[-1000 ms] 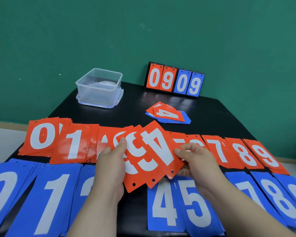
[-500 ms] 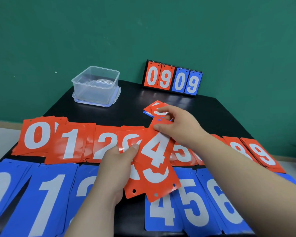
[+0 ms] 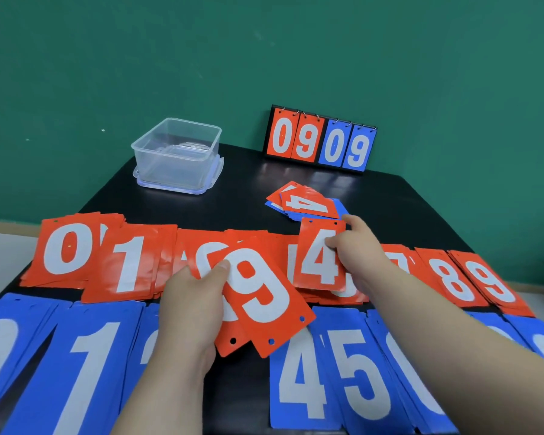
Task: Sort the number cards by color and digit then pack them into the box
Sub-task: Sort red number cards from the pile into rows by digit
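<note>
The left hand [image 3: 190, 304] clamps a small fan of red cards, thumb on the red 9 card [image 3: 266, 296] (upside down); the right hand [image 3: 357, 249] pinches the red 4 card [image 3: 319, 255] over the red row; the clear box [image 3: 178, 155] sits well beyond both sets of fingers.

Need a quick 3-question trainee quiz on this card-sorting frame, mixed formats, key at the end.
1. True or false: the clear box already holds cards.
2. Which digit shows on the red card in the right hand? A) 4 B) 7 C) 1
3. Fill in: the top card of the left hand's stack shows a ___.

Key: 1 false; 2 A; 3 nine (read from the person's side).
</note>
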